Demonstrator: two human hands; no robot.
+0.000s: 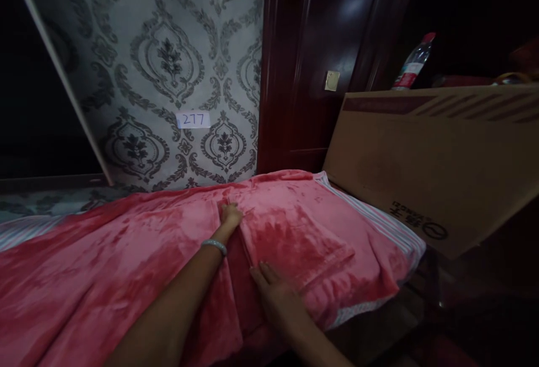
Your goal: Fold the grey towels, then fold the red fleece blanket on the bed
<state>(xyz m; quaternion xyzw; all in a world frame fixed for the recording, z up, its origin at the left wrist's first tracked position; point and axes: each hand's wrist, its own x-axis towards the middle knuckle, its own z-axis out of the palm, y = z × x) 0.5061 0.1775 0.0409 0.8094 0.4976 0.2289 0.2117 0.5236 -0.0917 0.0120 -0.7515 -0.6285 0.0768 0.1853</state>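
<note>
Soft pink plush cloth (pixel 290 226) lies spread over a surface with a striped cover, in folded layers. Two of its edges run toward me, with a darker red strip between them. My left hand (pixel 231 216), a pale bangle (pixel 214 245) on its wrist, is at the far end of this strip with its fingers curled on the cloth edge. Closer to me, my right hand (pixel 278 297) rests on the near part of the right-hand layer's edge, fingers stretched out and flat. Its thumb is hard to see.
A big cardboard box (pixel 421 154) stands at the right, with a red-capped plastic bottle (pixel 412 67) behind its top edge. Behind are a dark red door (pixel 295 75), patterned wallpaper (pixel 168 58) with a "277" label (pixel 193 119), and a dark screen (pixel 37 97) at left.
</note>
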